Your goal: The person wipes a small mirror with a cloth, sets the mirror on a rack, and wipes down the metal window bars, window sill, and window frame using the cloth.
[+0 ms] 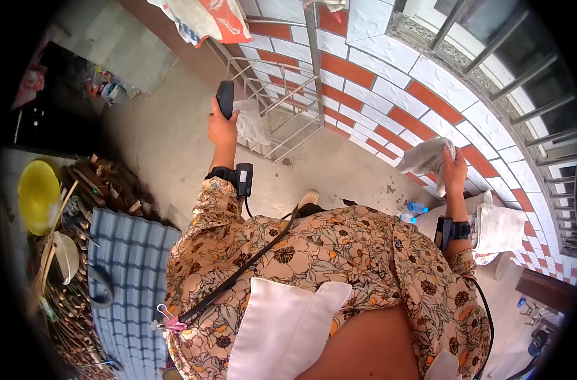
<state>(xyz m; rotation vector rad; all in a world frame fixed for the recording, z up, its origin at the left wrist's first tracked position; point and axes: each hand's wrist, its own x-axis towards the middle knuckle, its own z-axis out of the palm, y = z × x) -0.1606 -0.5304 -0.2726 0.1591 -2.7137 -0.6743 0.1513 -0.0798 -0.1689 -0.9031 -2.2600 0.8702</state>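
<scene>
nearest, the body: a floral shirt [358,253], with a dark strap [238,270] across it.
right hand [453,170]: its grip is grasping a greyish cloth [422,156], maybe a glove, by one edge; the rest hangs loose.
place of cloth: in the air, before the tiled wall [396,111].
handling of cloth: i judge it light, soft and limp, not fragile; a pinch at the thick edge should be enough, but the free part can swing or fold.
left hand [223,130]: its grip is clenched around the lower part of a dark oblong object [225,98], which points up.
handling of object: it seems stiff and rather light, perhaps smooth; the lower part is a good place for holding.
beside left hand: a whitish glove [253,125]; whether the hand touches it, i cannot tell.
farther: a metal rack [294,117] near the wall.
</scene>
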